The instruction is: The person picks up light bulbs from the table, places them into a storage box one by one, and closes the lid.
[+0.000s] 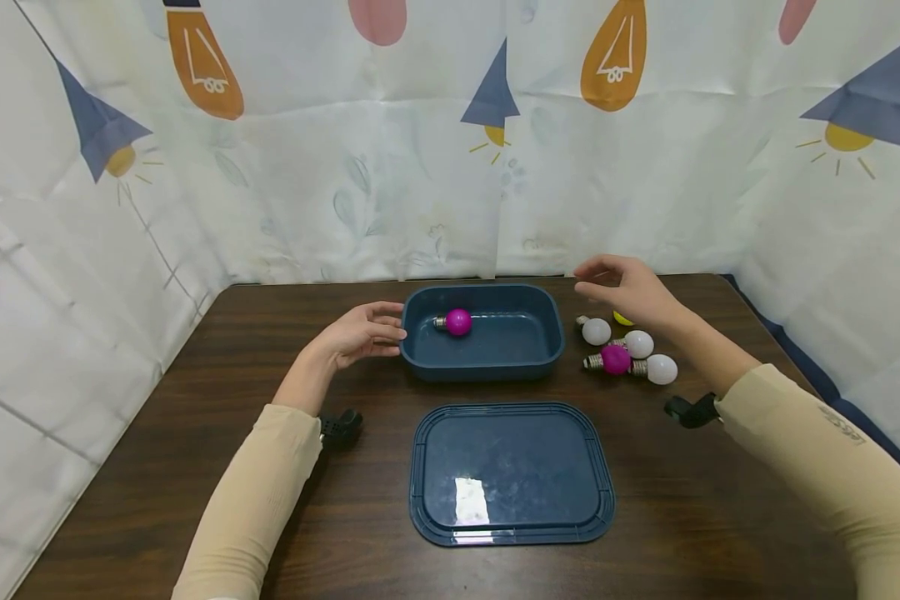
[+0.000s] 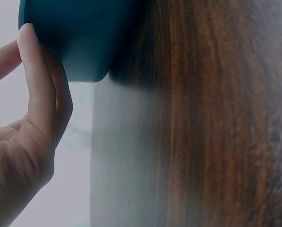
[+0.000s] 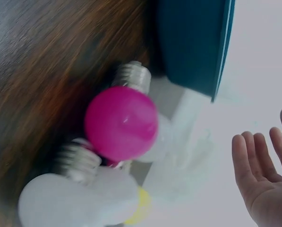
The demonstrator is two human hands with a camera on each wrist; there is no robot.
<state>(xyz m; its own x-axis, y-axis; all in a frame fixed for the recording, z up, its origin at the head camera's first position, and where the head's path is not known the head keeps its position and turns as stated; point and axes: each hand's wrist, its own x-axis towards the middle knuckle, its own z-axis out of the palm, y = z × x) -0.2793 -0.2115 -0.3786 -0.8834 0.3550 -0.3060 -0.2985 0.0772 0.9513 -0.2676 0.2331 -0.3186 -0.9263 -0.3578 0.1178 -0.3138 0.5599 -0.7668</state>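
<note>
A dark blue rectangular container [image 1: 483,372] stands on the table with one magenta light bulb [image 1: 459,322] lying inside, toward its left. My left hand [image 1: 367,333] touches the container's left end with its fingertips, the fingers loosely extended. To the right of the container, my right hand [image 1: 626,287] hovers above a group of bulbs and holds nothing. That group has another magenta bulb [image 1: 615,360], a white bulb [image 1: 596,332] nearest the container, two more white bulbs, and a yellow bulb [image 1: 623,318] partly hidden below the right hand.
In front of the container a dark blue lid [image 1: 513,475] lies flat on the brown wooden table [image 1: 330,533]. A printed white curtain [image 1: 420,192] hangs behind and along the sides of the table. Each wrist carries a small black camera mount.
</note>
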